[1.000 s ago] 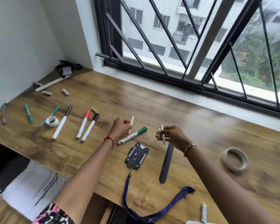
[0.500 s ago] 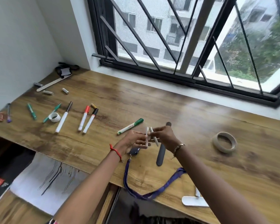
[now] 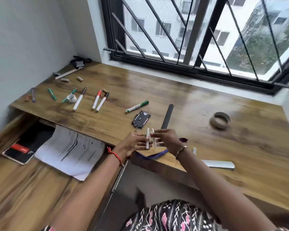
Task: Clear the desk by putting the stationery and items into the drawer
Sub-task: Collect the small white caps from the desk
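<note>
My left hand [image 3: 133, 144] and my right hand [image 3: 167, 139] meet above the desk's front edge. Each pinches a short white chalk stick: one white stick [image 3: 147, 138] is in the left fingers, another white stick [image 3: 154, 139] in the right, side by side and nearly upright. The open drawer [image 3: 23, 189] lies below left with white papers [image 3: 70, 150] and a black notebook [image 3: 23, 150] inside. On the desk [image 3: 173, 97] lie a green-capped marker [image 3: 137, 106], a black badge holder [image 3: 141, 120] with a purple lanyard [image 3: 153, 155], and a dark flat stick [image 3: 167, 119].
Several markers and pens [image 3: 97, 100] and a small tape roll [image 3: 71, 98] lie at the left. A brown tape ring [image 3: 220, 120] sits at right. A white ruler [image 3: 218, 164] lies near the front edge. Black clutter [image 3: 78, 62] fills the far corner under the window.
Both hands pulled back from the middle of the desk toward its front edge and came together, each still holding its white stick. The view widened, showing the open drawer.
</note>
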A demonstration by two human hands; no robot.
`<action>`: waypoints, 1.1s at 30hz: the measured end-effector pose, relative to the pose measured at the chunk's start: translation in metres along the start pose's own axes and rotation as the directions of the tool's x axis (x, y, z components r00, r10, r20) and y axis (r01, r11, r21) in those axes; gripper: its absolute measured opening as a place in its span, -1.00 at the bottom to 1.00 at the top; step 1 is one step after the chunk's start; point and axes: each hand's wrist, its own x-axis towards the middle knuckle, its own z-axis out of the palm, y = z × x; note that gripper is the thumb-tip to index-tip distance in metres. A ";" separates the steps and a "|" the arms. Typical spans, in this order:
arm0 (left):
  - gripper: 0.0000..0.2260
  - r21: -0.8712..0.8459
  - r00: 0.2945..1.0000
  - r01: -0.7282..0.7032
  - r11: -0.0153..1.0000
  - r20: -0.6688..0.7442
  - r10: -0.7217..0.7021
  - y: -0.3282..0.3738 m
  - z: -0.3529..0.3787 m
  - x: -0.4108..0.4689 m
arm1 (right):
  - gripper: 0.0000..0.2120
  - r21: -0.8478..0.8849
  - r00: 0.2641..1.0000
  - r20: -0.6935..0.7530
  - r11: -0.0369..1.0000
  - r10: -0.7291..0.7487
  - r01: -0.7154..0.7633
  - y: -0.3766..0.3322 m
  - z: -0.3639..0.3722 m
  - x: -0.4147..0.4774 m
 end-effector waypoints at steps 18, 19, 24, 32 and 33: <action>-0.77 0.164 0.981 0.024 0.986 -0.192 0.008 -0.068 -0.042 -0.137 | -0.81 0.007 0.995 0.097 1.000 0.029 -0.029 0.069 0.080 -0.102; -0.79 0.160 0.980 0.028 0.987 -0.200 0.005 -0.070 -0.047 -0.141 | -0.80 -0.003 0.994 0.107 1.000 0.028 -0.028 0.071 0.086 -0.103; -0.90 0.105 0.974 0.046 0.993 -0.227 -0.021 -0.077 -0.081 -0.159 | -0.77 -0.004 0.988 0.140 0.998 0.063 -0.064 0.085 0.123 -0.103; -0.74 0.126 0.971 0.104 0.987 -0.229 -0.073 -0.098 -0.166 -0.179 | -0.79 0.012 0.982 0.131 0.990 0.135 -0.138 0.114 0.207 -0.109; -0.73 0.131 0.972 0.116 0.985 -0.217 -0.086 -0.100 -0.178 -0.182 | -0.79 0.019 0.981 0.125 0.988 0.147 -0.151 0.117 0.220 -0.110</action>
